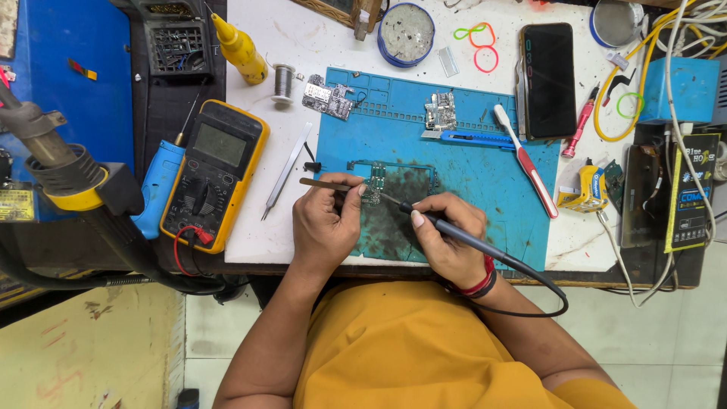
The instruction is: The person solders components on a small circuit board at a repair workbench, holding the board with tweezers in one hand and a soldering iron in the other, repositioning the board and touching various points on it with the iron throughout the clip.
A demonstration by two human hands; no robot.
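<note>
Two hands: I see both over the blue work mat (485,170), near its front edge.
L hand (324,223): closed in a pinch on thin tweezers (327,184); the tweezers lie approx. level, tip pointing to the right, at the small circuit board (372,184).
R hand (447,241): fingers closed around a soldering iron (432,221), held like a pen; its tip points up-left and meets the same board, just beside the tweezers tip. Exact contact point I cannot tell, too small.
Cable: black cord (530,291) goes from the iron back, past the wrist w/ red band, and loops under the table edge.
Board: lies on a dark, stained patch of the mat, between both hands.
Mat, other items: second board (440,111) near the top, blue utility knife (473,138) just below it, white-red toothbrush (525,160) diagonal at the right.
Left of mat: spare tweezers (286,173) on the white table (257,242), then a yellow multimeter (216,173) w/ red lead.
Far side: solder spool (283,82), yellow bottle (240,49), round tin (407,32), black phone (548,79).
Far left: hot-air handle (57,167), well apart from the hands.
</note>
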